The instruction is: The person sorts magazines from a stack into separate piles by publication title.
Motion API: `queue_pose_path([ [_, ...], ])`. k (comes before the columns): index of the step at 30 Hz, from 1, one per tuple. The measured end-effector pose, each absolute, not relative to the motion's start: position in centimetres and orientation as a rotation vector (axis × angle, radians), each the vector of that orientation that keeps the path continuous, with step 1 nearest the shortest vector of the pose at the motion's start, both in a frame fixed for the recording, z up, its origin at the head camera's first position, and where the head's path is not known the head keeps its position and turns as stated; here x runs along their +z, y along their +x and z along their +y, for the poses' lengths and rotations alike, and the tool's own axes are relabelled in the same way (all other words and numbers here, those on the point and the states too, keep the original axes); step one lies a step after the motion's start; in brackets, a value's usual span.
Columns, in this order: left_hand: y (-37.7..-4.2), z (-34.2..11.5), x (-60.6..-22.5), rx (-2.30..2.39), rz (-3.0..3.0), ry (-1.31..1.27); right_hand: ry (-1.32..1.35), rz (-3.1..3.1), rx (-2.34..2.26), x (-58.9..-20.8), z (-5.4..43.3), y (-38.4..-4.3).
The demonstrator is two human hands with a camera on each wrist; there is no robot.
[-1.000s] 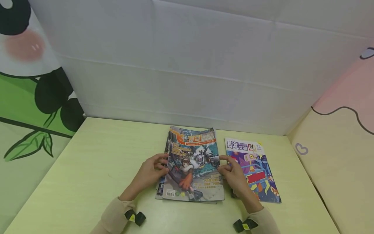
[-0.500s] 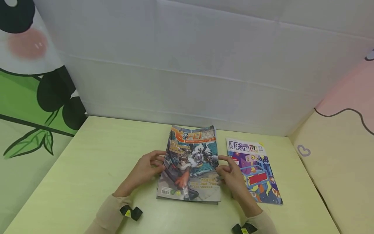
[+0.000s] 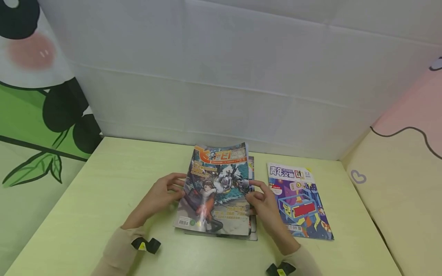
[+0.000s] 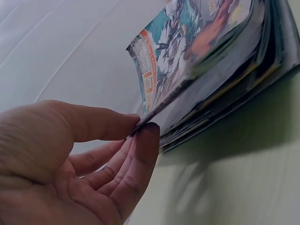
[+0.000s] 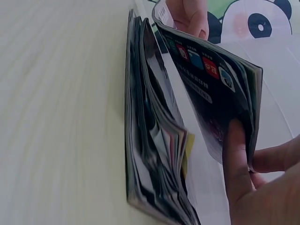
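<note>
A magazine with a colourful comic-style cover (image 3: 221,199) is held by both hands above a small stack of magazines (image 3: 253,230). My left hand (image 3: 162,195) pinches its left edge; the left wrist view shows thumb and forefinger meeting on that edge. On the opposite side my right hand (image 3: 265,207) grips the right edge. From the right wrist view, the held magazine's dark back cover (image 5: 199,84) tilts up over the stack, with a gap between them. Most of the stack is hidden from the head view.
Another magazine with a purple and blue cover (image 3: 304,209) lies flat on the pale yellow table (image 3: 103,191), right of the right hand. A white sheet wall (image 3: 221,103) rises at the back. Painted panels stand at both sides.
The comic-style magazine and both hands have shifted left, after it slid across the stack's top. More of the stack's right edge now shows. The purple and blue magazine stays put.
</note>
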State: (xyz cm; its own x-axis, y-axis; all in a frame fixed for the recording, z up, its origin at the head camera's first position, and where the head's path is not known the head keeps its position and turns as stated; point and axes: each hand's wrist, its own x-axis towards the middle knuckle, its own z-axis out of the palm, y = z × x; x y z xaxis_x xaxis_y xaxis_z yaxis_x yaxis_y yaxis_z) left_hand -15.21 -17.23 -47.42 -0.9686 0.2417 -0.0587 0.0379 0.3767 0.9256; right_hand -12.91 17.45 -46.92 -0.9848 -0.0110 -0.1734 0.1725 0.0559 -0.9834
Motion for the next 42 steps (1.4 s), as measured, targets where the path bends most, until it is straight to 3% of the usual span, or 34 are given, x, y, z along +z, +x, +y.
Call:
queue_pose_path([
  [9,-15.5,-19.7,-46.7,1.588,2.462,0.310,0.154,2.130,-2.103,-46.8,15.5,-12.6],
  [42,-15.0,-27.0,-44.6,1.424,2.623,0.146,0.042,2.073,-2.193,-45.9,6.2,-12.8],
])
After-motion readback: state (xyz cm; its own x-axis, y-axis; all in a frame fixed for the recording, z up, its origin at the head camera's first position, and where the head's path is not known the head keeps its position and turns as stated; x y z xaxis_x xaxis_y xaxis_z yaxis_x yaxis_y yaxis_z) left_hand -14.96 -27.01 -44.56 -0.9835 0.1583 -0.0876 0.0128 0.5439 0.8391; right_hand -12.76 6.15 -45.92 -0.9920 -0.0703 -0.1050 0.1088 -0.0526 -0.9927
